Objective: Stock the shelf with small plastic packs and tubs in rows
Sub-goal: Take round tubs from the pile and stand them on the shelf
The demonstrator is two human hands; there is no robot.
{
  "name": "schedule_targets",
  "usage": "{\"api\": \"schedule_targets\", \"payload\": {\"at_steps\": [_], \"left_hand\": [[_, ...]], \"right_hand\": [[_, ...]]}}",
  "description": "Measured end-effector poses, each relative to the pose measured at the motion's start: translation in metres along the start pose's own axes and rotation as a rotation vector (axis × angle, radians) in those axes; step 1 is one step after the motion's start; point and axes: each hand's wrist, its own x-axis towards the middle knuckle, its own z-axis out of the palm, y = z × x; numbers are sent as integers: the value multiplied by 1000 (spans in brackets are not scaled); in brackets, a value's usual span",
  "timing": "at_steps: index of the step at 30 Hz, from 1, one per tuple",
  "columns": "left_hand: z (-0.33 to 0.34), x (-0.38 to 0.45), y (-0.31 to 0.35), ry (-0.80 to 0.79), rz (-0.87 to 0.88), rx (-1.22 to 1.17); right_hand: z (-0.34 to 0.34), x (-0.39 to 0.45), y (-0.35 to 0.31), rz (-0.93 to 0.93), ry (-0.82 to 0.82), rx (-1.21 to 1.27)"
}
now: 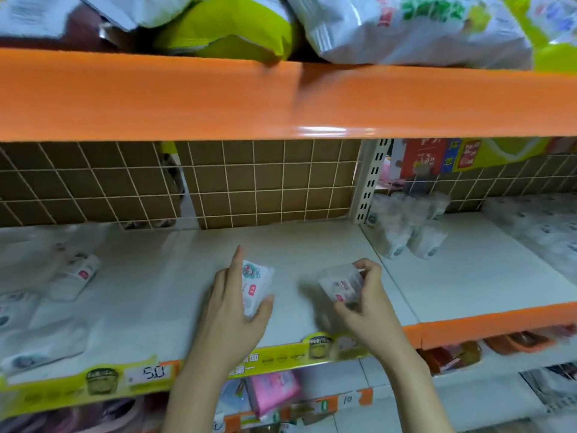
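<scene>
On the white shelf board, near its front edge, two items are in hand. A small flat white pack with a printed label and a red sticker stands on edge, gripped by the left hand: thumb curled round its near lower corner, index finger extended straight up along its far side. To the right, well apart from the pack, a clear plastic tub with a white and red label is tilted and held by the right hand, fingers curled over its far right side and thumb pressing its near lower edge. Whether the tub touches the board cannot be told; motion blur obscures its base.

Left of the hands, another small white pack with a red sticker lies on the board, and further blurred white packs sit at the near left. Right of the slotted metal upright, a cluster of pale wrapped packs stands at the far side of the adjoining board.

Behind the shelf runs a wire grid backed by brown cardboard. An orange shelf edge crosses above, carrying large white and green bags. Along the near edge runs a yellow price strip with a tag reading 5.0. Below, a pink pack lies on the lower shelf.
</scene>
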Motion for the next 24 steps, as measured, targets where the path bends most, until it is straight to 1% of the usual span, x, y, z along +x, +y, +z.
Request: {"api": "schedule_targets", "payload": {"at_steps": [2, 5, 9, 11, 14, 16, 18, 21, 24], "left_hand": [[6, -7, 2, -24, -43, 26], [7, -15, 2, -38, -60, 75], [1, -12, -1, -16, -41, 122], [-3, -7, -1, -17, -51, 105], [-7, 1, 0, -8, -70, 59], [-9, 4, 1, 2, -40, 82], [-9, 6, 3, 1, -53, 99], [-3, 7, 8, -8, -97, 42], [9, 10, 14, -70, -122, -7]], "right_hand": [[-2, 0, 9, 13, -10, 18], [0, -1, 13, 12, 6, 62], [2, 2, 6, -56, 15, 47], [2, 4, -1, -83, 0, -8], [0, 10, -12, -93, 9, -8], [-3, 13, -15, -62, 19, 20], [-5, 14, -16, -25, 9, 60], [-8, 13, -13, 35, -54, 84], [-17, 12, -1, 84, -143, 76]]}}
